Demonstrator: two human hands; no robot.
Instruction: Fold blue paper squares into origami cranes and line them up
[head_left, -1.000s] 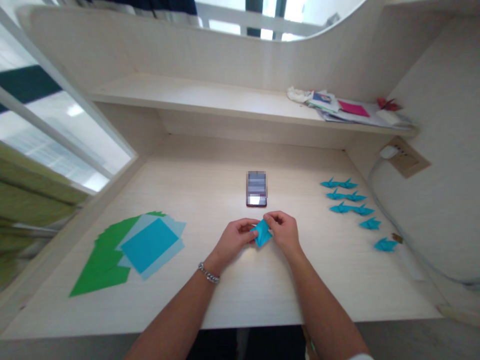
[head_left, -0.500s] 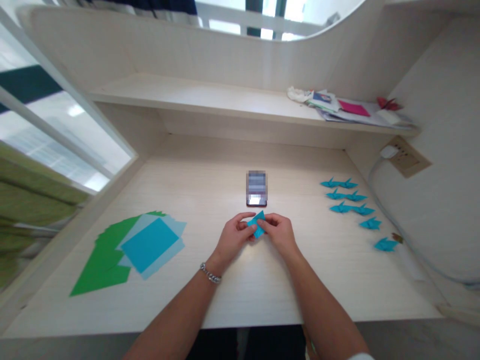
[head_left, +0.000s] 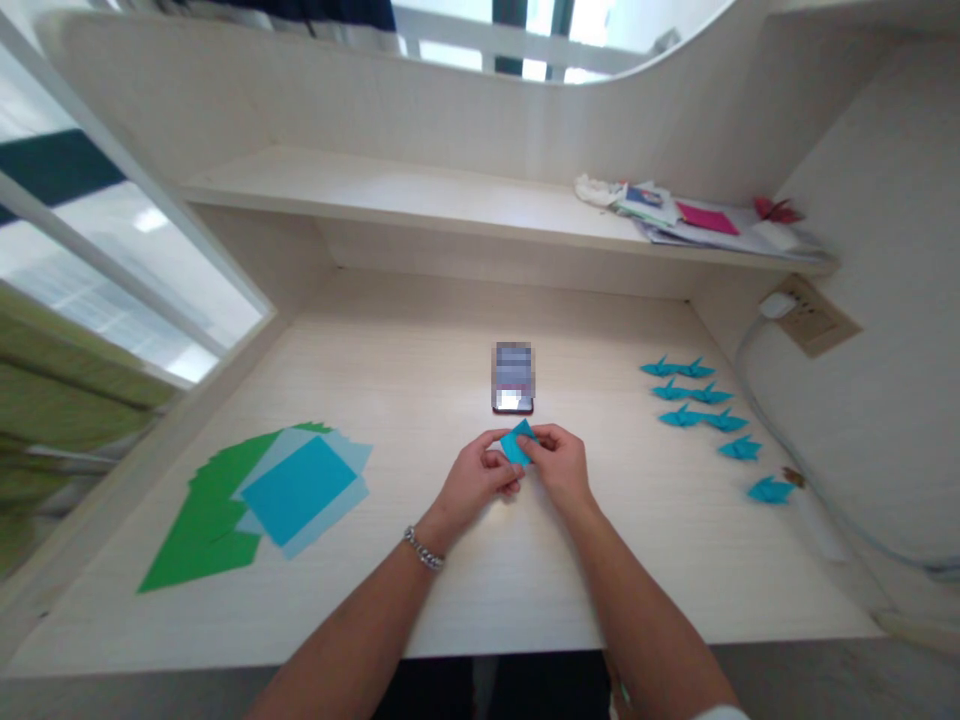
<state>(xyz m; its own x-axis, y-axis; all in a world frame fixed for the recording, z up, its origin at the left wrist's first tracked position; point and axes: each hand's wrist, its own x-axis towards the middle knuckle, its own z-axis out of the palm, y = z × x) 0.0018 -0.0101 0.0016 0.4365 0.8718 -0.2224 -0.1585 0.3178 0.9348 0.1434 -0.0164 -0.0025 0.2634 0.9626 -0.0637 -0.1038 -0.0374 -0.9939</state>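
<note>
Between my hands is a small folded piece of blue paper (head_left: 514, 441), held up over the desk. My left hand (head_left: 478, 472), with a chain bracelet on the wrist, grips it from the left, index finger behind its upper edge and thumb near its lower corner. On the other side my right hand (head_left: 561, 462) pinches the paper's right edge, thumb in front; the fingers behind are partly hidden. Just beyond the paper lies a phone (head_left: 514, 378) with a blurred screen. Several blue folded paper cranes (head_left: 740, 448) stand in rows at the right.
At the left, blue paper sheets (head_left: 300, 492) overlap a spread of green sheets (head_left: 202, 545). A grey cable (head_left: 795, 455) runs along the right wall from a white plug (head_left: 778, 304). Papers (head_left: 709, 216) lie on the shelf (head_left: 420, 200) above the desk.
The blue paper has turned a little and shows a smoother face. My left thumb has slid down from its middle to the lower edge. My right hand has barely shifted.
</note>
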